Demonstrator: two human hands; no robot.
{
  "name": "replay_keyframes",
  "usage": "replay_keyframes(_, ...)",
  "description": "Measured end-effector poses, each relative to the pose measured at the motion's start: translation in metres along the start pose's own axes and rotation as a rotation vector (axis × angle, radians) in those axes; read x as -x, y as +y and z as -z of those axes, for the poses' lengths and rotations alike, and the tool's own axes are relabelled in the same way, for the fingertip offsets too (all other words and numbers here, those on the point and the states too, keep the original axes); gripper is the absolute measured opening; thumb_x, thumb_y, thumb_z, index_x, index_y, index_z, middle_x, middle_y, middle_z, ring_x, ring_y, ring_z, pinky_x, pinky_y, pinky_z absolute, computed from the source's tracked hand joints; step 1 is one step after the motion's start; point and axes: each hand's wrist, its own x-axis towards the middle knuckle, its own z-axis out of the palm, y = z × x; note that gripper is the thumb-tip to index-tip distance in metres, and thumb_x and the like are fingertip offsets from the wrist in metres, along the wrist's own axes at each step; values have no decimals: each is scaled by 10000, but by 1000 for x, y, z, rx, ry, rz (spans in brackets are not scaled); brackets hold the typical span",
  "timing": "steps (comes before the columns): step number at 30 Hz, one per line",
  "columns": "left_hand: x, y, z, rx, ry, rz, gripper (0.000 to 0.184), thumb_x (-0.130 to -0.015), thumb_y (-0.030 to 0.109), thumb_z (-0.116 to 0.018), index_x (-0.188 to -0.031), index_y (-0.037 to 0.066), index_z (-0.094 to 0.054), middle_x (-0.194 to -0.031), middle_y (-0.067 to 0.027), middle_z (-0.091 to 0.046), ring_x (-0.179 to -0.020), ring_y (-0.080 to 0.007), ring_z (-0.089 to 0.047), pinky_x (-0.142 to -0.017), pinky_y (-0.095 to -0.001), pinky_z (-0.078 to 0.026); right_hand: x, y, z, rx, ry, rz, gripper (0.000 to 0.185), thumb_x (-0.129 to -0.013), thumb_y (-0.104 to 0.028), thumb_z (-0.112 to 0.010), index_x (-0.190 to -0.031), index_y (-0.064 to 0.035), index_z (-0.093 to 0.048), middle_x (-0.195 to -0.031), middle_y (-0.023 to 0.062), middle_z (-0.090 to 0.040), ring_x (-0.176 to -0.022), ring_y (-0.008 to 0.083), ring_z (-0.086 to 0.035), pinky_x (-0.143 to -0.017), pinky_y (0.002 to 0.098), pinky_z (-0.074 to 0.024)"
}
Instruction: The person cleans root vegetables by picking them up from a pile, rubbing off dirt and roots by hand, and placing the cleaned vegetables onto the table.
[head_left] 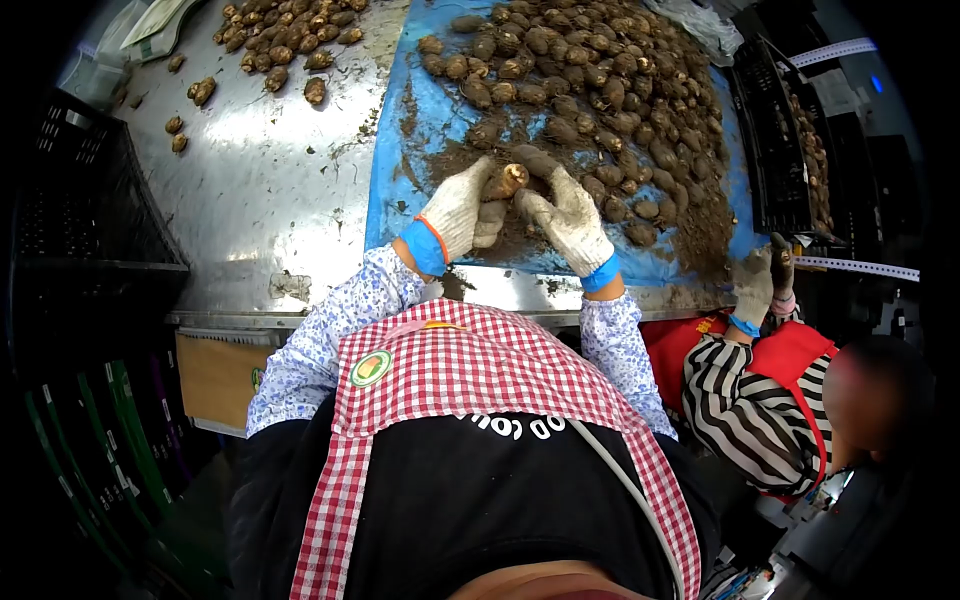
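My left hand [463, 208], in a dirty white knitted glove, is closed around a small brown taro [508, 181] with a pale cut-looking end. My right hand [572, 218], gloved the same way, has its thumb and soiled fingers curled at the taro's right side. Both hands are over the near part of a blue sheet [392, 180] strewn with soil. Just beyond them lies a large heap of soil-covered taros [610, 85].
Cleaner-looking taros [285, 35] are piled on the metal table [250, 170] at the far left. Black crates stand at the left [90, 200] and right [775, 140]. A co-worker in a striped top [750, 410] is close on my right, gloved hands [757, 280] by the table edge.
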Motion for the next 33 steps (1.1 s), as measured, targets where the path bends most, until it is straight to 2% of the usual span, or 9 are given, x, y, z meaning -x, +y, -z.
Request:
replay_keyframes(11,10,1,-13,-339,176,-204,425,-1015,484,-399,-926,103,-566,-507,29,-392,-364,-93,-315,-353,-267,-221,-7,-12,-1,54,3,113,418,-885,-180,-607,-1266,-19,-544,-1223,151,-607,-1126,258,-589,-970,353,-458)
replay_keyframes(14,14,4,-11,-441,169,-362,394,-991,422,-465,-944,51,-587,-603,-54,-522,-477,-156,-479,-438,-310,-376,-5,-13,-2,16,103,-89,368,-897,-176,-606,-1224,-12,-560,-1173,142,-625,-1047,243,-618,-928,345,-478)
replay_keyframes(17,7,2,-14,-870,203,-703,299,-957,300,-558,-1012,9,-603,-794,-120,-622,-728,-180,-607,-653,-306,-496,-3,10,-5,-190,147,-98,334,-907,-169,-603,-1199,-9,-570,-1126,139,-641,-997,231,-627,-885,330,-494)
replay_keyframes(20,16,3,-21,-889,261,-645,253,-915,207,-607,-1045,-10,-610,-954,-149,-648,-922,-181,-611,-805,-310,-490,2,13,-16,-139,204,72,308,-913,-158,-599,-1181,-8,-578,-1105,141,-641,-980,224,-631,-844,321,-511)
replay_keyframes(22,8,-3,-15,-885,287,-707,260,-919,222,-598,-1025,-15,-615,-925,-135,-650,-830,-184,-618,-744,-309,-495,3,-1,-16,19,221,127,282,-910,-134,-600,-1162,-8,-583,-1105,147,-637,-981,225,-637,-819,326,-527)
replay_keyframes(24,9,-1,-21,-852,326,-657,261,-919,231,-593,-1008,-12,-621,-914,-133,-653,-784,-179,-619,-703,-305,-496,3,-28,-8,106,124,-69,291,-882,-95,-625,-1158,-10,-583,-1121,149,-632,-991,233,-640,-825,339,-532)
replay_keyframes(27,-13,-1,2,-801,365,-721,276,-939,255,-560,-1014,-4,-615,-853,-123,-644,-712,-164,-617,-594,-296,-501,6,-3,-21,157,121,336,402,-761,-18,-712,-1141,-7,-581,-1149,144,-628,-1012,255,-636,-858,344,-530)
replay_keyframes(31,-8,10,11,-157,141,-315,399,-976,364,-495,-1093,-9,-574,-789,-95,-621,-635,-169,-614,-468,-286,-484,10,11,-26,-202,148,216,425,-776,-17,-713,-1174,-14,-566,-1211,129,-601,-1074,236,-606,-924,348,-504)
replay_keyframes(33,2,18,0,-227,214,-147,436,-1006,399,-442,-1098,-7,-573,-778,-86,-622,-568,-150,-568,-452,-287,-441,11,13,-22,-212,190,183,427,-790,-24,-710,-1189,-11,-559,-1221,128,-594,-1089,226,-597,-930,347,-501)
